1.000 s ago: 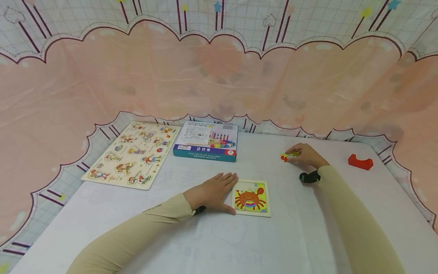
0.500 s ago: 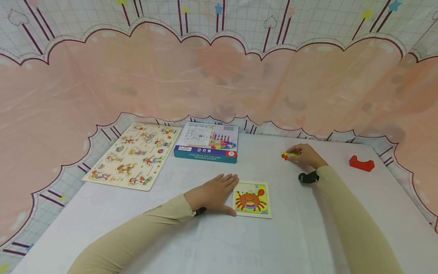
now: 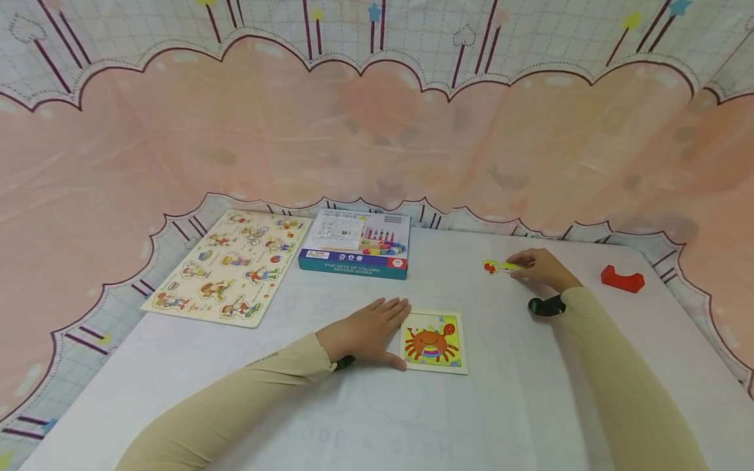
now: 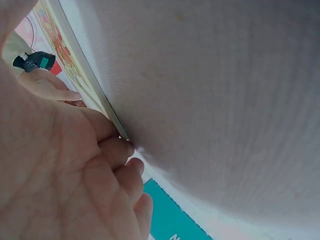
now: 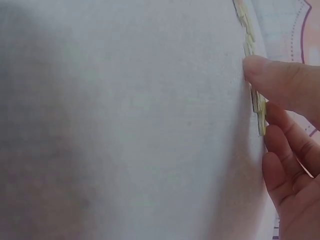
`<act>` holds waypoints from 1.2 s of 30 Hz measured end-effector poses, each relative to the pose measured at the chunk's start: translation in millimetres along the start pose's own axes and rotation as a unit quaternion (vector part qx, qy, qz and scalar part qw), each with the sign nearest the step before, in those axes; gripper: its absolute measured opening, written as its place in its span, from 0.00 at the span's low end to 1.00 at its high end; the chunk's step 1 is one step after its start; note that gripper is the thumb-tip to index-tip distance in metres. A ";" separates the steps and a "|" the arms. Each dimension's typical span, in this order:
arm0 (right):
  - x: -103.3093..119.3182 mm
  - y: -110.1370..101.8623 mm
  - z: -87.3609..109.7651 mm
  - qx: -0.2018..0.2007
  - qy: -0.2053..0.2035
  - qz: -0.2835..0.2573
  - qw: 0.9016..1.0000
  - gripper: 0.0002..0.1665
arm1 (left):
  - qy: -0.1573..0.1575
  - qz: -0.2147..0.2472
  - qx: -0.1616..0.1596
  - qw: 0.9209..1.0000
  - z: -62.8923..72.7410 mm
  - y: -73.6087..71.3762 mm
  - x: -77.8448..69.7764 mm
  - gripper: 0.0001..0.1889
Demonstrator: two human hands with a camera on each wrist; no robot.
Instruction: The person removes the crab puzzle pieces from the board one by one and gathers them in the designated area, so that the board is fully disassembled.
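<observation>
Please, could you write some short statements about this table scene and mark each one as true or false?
1. The left hand touches the crab picture board. True.
2. The right hand grips the notched red block. False: it touches the small yellow-and-red pieces.
3. The Five Sets of Column Beaded Boxes carton lies beside the board of cartoon figures. True.
4. The crab picture board shows a blue crab. False: its crab is orange.
5. In the head view, the notched red block lies left of the crab picture board. False: it lies to the right.
</observation>
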State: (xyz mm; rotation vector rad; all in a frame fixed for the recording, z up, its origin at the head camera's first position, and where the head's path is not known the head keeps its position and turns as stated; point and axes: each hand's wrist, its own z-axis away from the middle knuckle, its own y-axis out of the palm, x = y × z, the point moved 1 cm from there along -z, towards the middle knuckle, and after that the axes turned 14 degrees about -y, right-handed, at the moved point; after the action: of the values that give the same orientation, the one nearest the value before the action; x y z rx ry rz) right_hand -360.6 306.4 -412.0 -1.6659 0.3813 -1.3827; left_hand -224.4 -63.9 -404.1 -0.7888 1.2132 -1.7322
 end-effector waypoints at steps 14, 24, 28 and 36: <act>-0.7 1.4 -5.9 -0.004 0.008 0.003 1.000 0.23 | 0.000 0.000 -0.001 1.000 0.1 -0.9 0.5 0.56; 1.8 1.5 -5.6 0.002 0.007 0.007 1.000 0.23 | 0.003 0.004 0.000 1.000 0.8 -2.7 0.5 0.56; 0.9 1.4 -5.4 0.002 0.008 0.005 1.000 0.23 | 0.003 0.003 -0.001 1.000 0.4 -1.6 0.7 0.56; 4.6 0.8 -0.9 -0.005 0.006 -0.004 1.000 0.27 | 0.000 -0.003 0.000 1.000 -1.7 1.2 1.2 0.56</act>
State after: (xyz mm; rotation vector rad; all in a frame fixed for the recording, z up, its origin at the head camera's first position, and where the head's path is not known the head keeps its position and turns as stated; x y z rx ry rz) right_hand -359.6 302.3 -409.8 -1.6689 0.3893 -1.3988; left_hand -226.0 -64.6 -405.7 -0.7931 1.2134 -1.7371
